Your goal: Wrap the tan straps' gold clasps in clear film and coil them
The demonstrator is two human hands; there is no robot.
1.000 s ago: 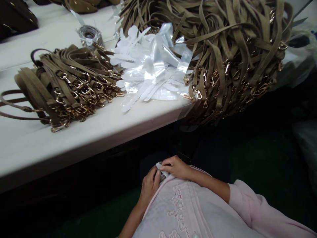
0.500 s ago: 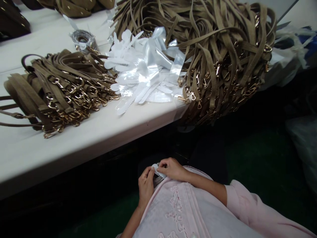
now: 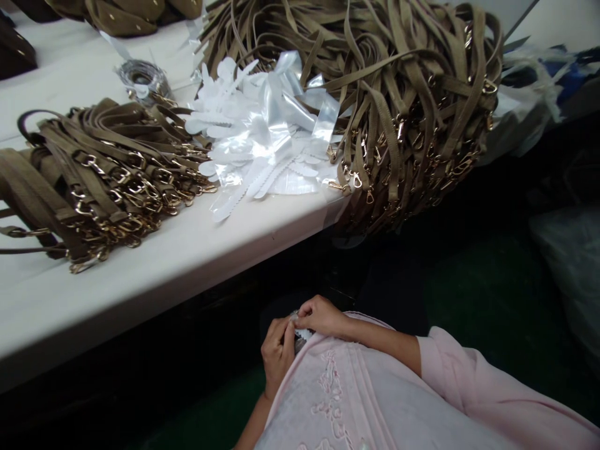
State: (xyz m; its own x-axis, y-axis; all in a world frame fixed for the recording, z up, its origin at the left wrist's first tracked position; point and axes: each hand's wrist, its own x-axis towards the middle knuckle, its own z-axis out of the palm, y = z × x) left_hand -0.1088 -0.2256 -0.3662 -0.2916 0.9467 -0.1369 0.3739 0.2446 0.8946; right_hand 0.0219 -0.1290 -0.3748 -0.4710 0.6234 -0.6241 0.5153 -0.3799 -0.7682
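Low in the head view, close against the light garment, my left hand (image 3: 278, 349) and my right hand (image 3: 323, 316) meet fingertip to fingertip. Both pinch a small white plastic strip with a scalloped edge (image 3: 304, 334). Its rounded end is mostly hidden behind my fingers. Some greyish, shiny material, too small to make out, shows just below the strip. On the table beyond lies a heap of similar white strips (image 3: 262, 178), mixed with clear plastic film (image 3: 280, 115).
The white table's front edge (image 3: 262, 234) runs across ahead of my hands. A large pile of olive straps (image 3: 398, 81) with gold clasps hangs over it at right. Bundled straps (image 3: 103, 169) lie at left, near a roll of clear tape (image 3: 143, 78). Dark bags (image 3: 135, 15) sit behind.
My fingertips have closed together over the white strip, whose rounded end showed before and is now mostly covered. The view has shifted slightly, so the table items appear further left.
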